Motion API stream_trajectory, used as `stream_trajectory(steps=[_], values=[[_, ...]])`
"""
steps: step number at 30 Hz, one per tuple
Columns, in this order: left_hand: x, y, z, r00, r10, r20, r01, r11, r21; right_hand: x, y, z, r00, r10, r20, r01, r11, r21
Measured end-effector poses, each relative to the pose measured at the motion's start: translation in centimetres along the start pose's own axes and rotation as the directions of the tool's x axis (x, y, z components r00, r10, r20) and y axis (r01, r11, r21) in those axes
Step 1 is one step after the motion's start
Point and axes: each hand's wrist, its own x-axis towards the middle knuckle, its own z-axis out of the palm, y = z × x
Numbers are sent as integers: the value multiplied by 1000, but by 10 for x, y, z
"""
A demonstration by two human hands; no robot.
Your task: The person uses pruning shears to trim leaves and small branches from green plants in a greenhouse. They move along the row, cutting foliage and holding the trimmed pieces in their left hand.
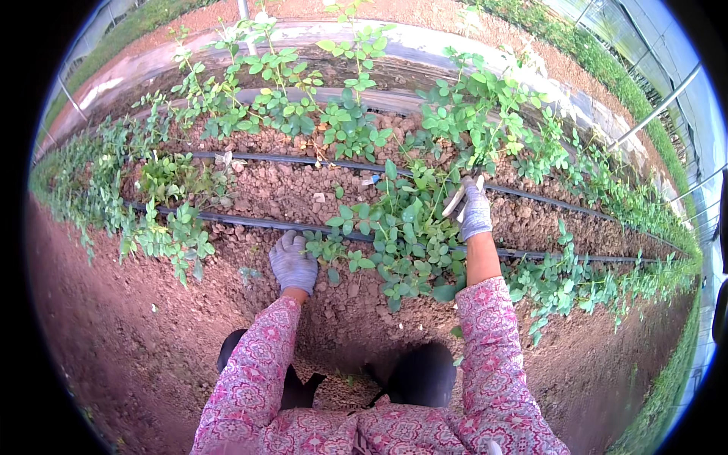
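My left hand [293, 264], in a grey-blue knit glove, rests on the soil at the near black drip irrigation pipe [250, 220]. Its fingers curl downward and their tips are hidden, so whether they hold anything is unclear. Just right of it grows a low leafy plant that looks like a rose bush [406, 227]. On that bush's far right side, my right hand [475, 210] wears a matching glove and grips a pale-handled hand tool [455, 202], apparently pruning shears. The tool's dark front end points away from me into the foliage, where leaves partly cover it.
A second drip pipe [296, 160] runs along the bed behind the near one. Taller leafy stems [355, 114] line the far side, before plastic sheeting [409, 34]. A small blue-and-white scrap [371, 180] lies on the cloddy soil. Metal poles [654, 108] stand at right.
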Motion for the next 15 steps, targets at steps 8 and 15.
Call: stream_trajectory(steps=[8, 15], values=[[-1, 0, -1, 999, 36, -41, -35, 999, 10, -32, -55, -40, 962, 122, 245, 41, 821, -569], [0, 1, -3, 1000, 24, -10, -24, 1000, 15, -54, -81, -47, 930, 258, 261, 117, 466, -877]])
